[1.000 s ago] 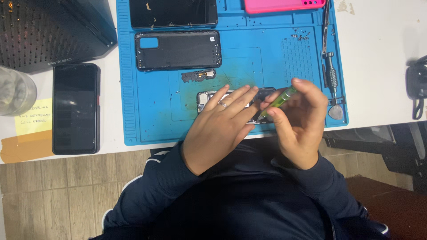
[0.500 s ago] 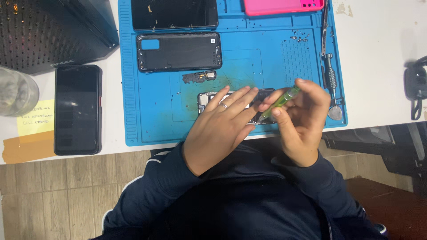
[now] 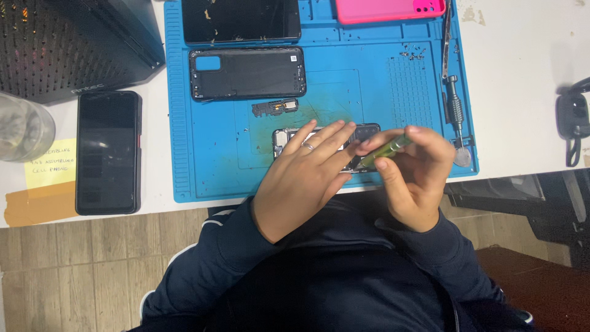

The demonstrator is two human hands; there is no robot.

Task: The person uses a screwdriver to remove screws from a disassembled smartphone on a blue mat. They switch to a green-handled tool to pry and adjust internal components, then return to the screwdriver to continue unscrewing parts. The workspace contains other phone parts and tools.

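My left hand [image 3: 304,175] lies flat, fingers together, on an opened phone body [image 3: 284,138] near the front edge of a blue work mat [image 3: 209,166]. My right hand [image 3: 413,175] pinches a thin green tool [image 3: 384,150], its tip angled down onto the phone's right end. Most of the phone is hidden under my fingers.
On the mat lie a black back cover [image 3: 247,73], a small black part [image 3: 275,108], a dark screen panel [image 3: 241,19], a pink case [image 3: 391,8], a metal screwdriver [image 3: 455,110] and loose screws [image 3: 412,54]. A black phone [image 3: 108,152], yellow note [image 3: 51,163], glass [image 3: 22,128] and black mesh box [image 3: 67,43] stand left.
Both hands stay on the phone; my right hand's fingers have shifted slightly around the green tool. The view has drifted a little.
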